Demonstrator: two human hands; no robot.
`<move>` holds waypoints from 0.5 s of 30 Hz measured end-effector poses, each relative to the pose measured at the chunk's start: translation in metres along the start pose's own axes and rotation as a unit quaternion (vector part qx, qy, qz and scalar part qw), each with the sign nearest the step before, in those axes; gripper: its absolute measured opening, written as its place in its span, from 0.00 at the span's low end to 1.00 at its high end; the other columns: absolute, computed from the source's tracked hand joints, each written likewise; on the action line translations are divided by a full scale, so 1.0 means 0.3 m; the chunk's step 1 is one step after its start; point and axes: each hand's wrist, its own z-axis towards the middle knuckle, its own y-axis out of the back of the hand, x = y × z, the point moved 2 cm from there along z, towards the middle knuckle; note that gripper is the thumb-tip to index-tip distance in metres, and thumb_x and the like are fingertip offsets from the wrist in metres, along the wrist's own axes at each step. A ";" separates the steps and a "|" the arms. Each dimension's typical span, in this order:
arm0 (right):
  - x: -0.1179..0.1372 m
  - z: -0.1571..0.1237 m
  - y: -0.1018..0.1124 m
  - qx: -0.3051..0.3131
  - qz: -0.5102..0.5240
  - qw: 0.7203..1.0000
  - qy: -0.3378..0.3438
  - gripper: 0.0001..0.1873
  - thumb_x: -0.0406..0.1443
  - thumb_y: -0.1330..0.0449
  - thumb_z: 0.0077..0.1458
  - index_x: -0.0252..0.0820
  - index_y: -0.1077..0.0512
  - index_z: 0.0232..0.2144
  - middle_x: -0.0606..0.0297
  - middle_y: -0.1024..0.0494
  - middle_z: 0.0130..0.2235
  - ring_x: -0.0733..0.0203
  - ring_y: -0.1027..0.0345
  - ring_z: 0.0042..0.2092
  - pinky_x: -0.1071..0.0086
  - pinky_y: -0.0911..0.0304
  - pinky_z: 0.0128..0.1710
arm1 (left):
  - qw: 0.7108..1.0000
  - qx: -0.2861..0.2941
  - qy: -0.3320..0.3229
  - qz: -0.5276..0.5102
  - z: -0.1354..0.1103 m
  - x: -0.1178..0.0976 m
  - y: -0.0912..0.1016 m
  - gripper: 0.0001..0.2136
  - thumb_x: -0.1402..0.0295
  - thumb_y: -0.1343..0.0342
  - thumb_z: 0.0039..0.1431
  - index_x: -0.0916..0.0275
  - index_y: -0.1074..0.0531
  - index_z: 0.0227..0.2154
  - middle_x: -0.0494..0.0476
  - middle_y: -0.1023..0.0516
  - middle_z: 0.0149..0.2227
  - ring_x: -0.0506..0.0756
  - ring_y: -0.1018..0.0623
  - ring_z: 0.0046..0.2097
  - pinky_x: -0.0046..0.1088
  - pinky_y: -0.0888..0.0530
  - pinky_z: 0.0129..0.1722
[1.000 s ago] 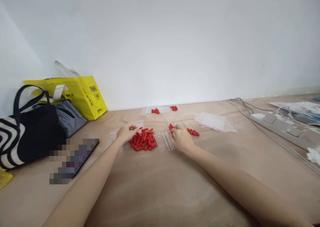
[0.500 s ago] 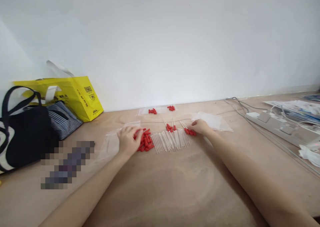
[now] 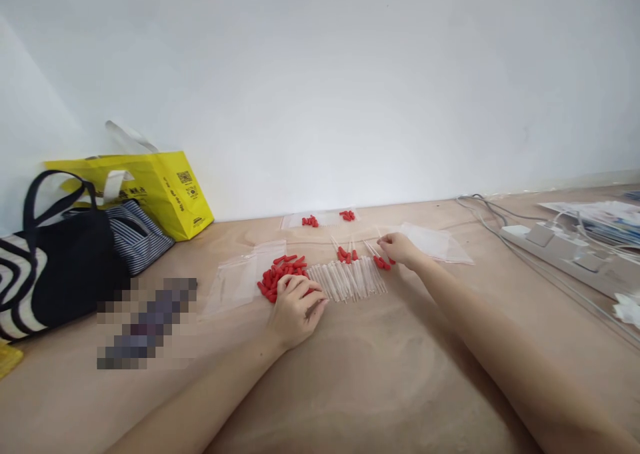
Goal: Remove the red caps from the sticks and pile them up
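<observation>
My left hand (image 3: 299, 311) is at the left end of a row of thin clear dropper tubes (image 3: 350, 281), thumb and fingers closed together at the lower tube ends. Beside and partly behind it lies a heap of red rubber bulbs (image 3: 273, 277). My right hand (image 3: 399, 249) pinches a dropper past the right end of the row; its pale tube (image 3: 379, 231) pokes up above the fingertips. Red-bulbed droppers (image 3: 381, 263) lie just under that hand. Another small group of red-bulbed droppers (image 3: 345, 255) rests along the top of the row.
Clear zip bags lie flat at the left (image 3: 233, 281) and right (image 3: 440, 244). A further bag (image 3: 327, 219) with red-ended droppers lies by the wall. At left stand a yellow bag (image 3: 187, 201) and a black bag (image 3: 65, 267). A power strip (image 3: 565, 257) with cables occupies the right.
My left hand has moved right and nearer to me, from the red heap to the tubes' lower ends. My right hand has stayed nearly in place; a tube now shows above its fingertips.
</observation>
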 end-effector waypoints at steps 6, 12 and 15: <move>0.045 -0.168 -0.041 0.010 0.243 0.965 0.100 0.13 0.42 0.42 0.43 0.37 0.32 0.28 0.64 0.26 0.26 0.68 0.36 0.25 0.75 0.42 0.25 | 0.999 -0.011 0.025 0.019 0.008 -0.019 -0.017 0.08 0.68 0.50 0.54 0.57 0.29 0.36 0.55 0.24 0.34 0.56 0.30 0.40 0.40 0.42 0.45; 0.091 -0.311 -0.121 0.103 0.310 0.930 0.171 0.14 0.44 0.38 0.40 0.38 0.29 0.26 0.66 0.27 0.24 0.67 0.36 0.25 0.73 0.41 0.25 | 0.999 -0.025 0.019 0.040 0.022 -0.046 -0.025 0.13 0.66 0.52 0.56 0.60 0.33 0.44 0.58 0.25 0.40 0.57 0.31 0.45 0.41 0.45 0.48; 0.092 -0.315 -0.131 0.124 0.309 0.926 0.178 0.15 0.44 0.39 0.41 0.38 0.28 0.26 0.66 0.26 0.25 0.66 0.35 0.27 0.72 0.40 0.27 | 0.999 -0.015 0.012 0.031 0.022 -0.050 -0.024 0.08 0.69 0.54 0.58 0.58 0.29 0.35 0.52 0.23 0.33 0.55 0.29 0.40 0.43 0.48 0.50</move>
